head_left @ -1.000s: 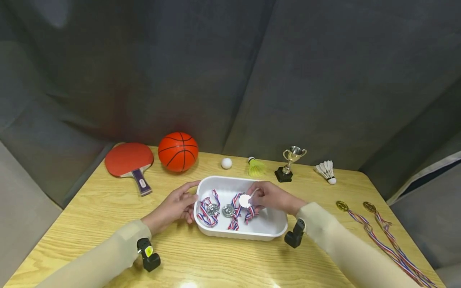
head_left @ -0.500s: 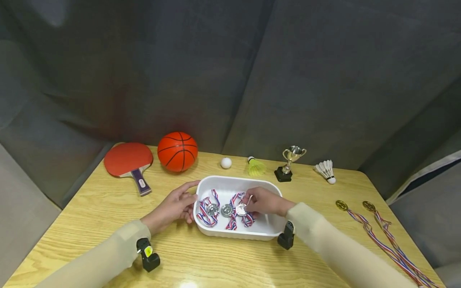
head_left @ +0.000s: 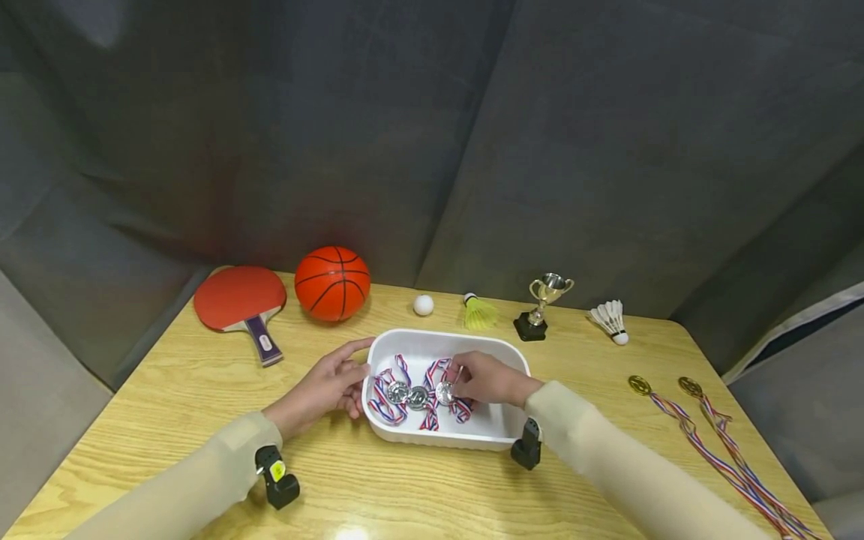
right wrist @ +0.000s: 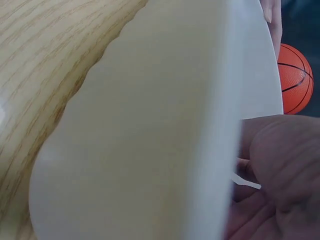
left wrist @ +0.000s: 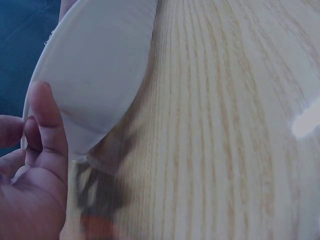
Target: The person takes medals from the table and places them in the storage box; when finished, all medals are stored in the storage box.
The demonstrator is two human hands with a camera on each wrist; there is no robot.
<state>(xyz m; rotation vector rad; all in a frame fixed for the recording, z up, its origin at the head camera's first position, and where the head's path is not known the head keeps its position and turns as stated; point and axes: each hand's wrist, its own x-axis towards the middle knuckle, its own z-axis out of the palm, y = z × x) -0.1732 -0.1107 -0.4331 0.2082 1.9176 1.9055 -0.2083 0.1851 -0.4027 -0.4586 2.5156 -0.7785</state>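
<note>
In the head view a white plastic tray (head_left: 496, 421) stands on the table, holding three silver medals with red, white and blue ribbons. My left hand (head_left: 325, 388) holds its left end by the rim; in the left wrist view one finger (left wrist: 48, 112) lies along the outer wall. My right hand (head_left: 487, 377) reaches inside and pinches the rightmost silver medal (head_left: 444, 393). Left of it lie the middle medal (head_left: 418, 398) and the left medal (head_left: 397, 392), their edges close together. The tray wall partly hides my right fingers in the right wrist view.
Along the back are a red table tennis bat (head_left: 240, 298), small basketball (head_left: 332, 284), white ball (head_left: 423, 305), yellow shuttlecock (head_left: 480, 313), trophy cup (head_left: 550, 289) and white shuttlecock (head_left: 610, 321). Two gold medals (head_left: 640, 385) with long ribbons lie right. A dark curtain (head_left: 432, 142) hangs behind.
My right hand has lowered the rightmost silver medal and moved it left inside the tray. The middle medal has shifted left, closer to the left one. My left hand stays put.
</note>
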